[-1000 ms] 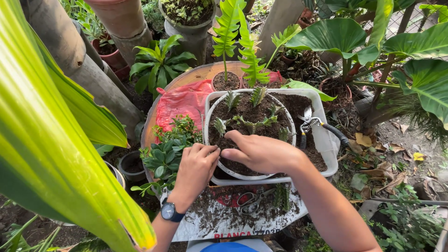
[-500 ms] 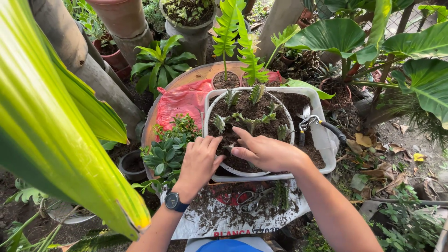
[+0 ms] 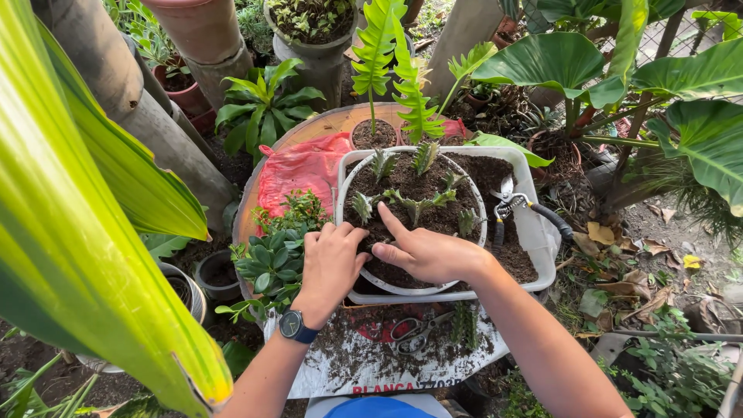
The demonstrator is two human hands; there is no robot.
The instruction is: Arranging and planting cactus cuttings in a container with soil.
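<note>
Left hand: your left hand (image 3: 331, 259), watch on the wrist, lay palm down with fingers loosely curled on the near-left rim of the white bowl planter (image 3: 364, 283), seemingly steadying it; it pinched nothing.
Right hand: your right hand (image 3: 422, 251) rested flat on the dark soil (image 3: 418, 186) at the near side of the planter, forefinger stretched toward the small succulents (image 3: 414, 203), likely firming earth around them.
Planter: it sat inside a white rectangular tub (image 3: 542, 240), which probably caught spilled soil.
Pruning shears: the pruning shears (image 3: 520, 205) lay on the tub's right edge, within your reach.
Scissors: the scissors (image 3: 414, 331) lay on the soil-strewn printed sack (image 3: 371, 364) near you.
Red bag: a red plastic bag (image 3: 298, 169) lay left of the planter, beside a leafy green plant (image 3: 275, 259).
</note>
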